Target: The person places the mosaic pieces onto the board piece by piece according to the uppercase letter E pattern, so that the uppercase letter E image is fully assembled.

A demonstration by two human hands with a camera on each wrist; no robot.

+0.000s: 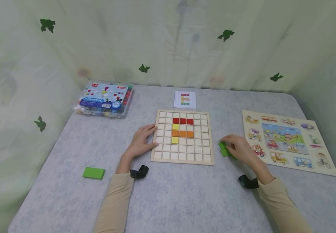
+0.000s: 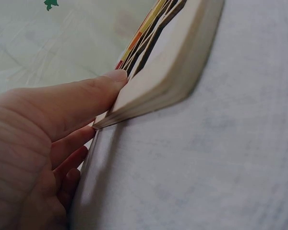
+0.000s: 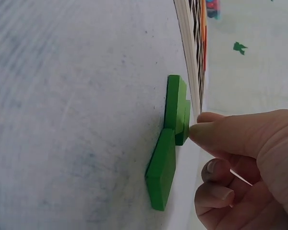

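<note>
A wooden grid board (image 1: 182, 160) lies on the table with red (image 1: 182, 121), orange (image 1: 182, 133) and yellow tiles (image 1: 175, 140) in some of its squares. My left hand (image 1: 141, 142) rests against the board's left edge, fingers extended; in the left wrist view its thumb (image 2: 98, 91) presses on the rim. Right of the board, my right hand (image 1: 240, 149) pinches at a small group of green square tiles (image 1: 224, 152) with thumb and forefinger. In the right wrist view the thumb tip touches one green tile (image 3: 186, 117), partly behind another; the other fingers are curled.
A pattern card (image 1: 185, 99) lies behind the board. A clear box of coloured pieces (image 1: 105, 99) stands at the back left. Green blocks (image 1: 93, 173) lie at the front left. A vehicle puzzle board (image 1: 287, 142) is on the right, close to my right hand.
</note>
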